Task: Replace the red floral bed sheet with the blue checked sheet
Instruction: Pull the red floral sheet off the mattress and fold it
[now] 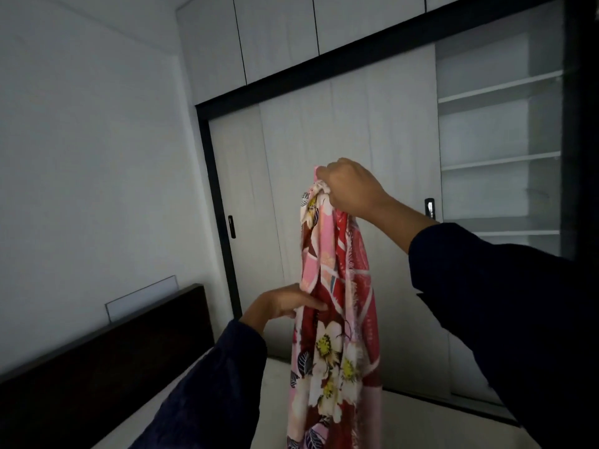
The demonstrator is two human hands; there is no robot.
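**Red floral sheet held up off the bed**

My right grip [351, 189] is raised in front of me, clenched into a fist around the bunched top of the red floral sheet [337, 319]. The sheet hangs from it in 1 long gathered drape, well above the bed, and runs out of view at the bottom. My left grip [285, 304] is lower down at the sheet's left edge. Its thumb lies flat on the front of a fold and its fingers go behind the cloth, so I cannot tell whether it pinches the sheet or only touches it.

The dark headboard [113, 345] stands against the wall on my left, with the pale mattress [278, 406] below the hanging cloth. Behind the sheet is a wardrobe with pale sliding doors [372, 124] in a black frame. To the right its open shelves [499, 160] show; what lies on them is too dim to make out.
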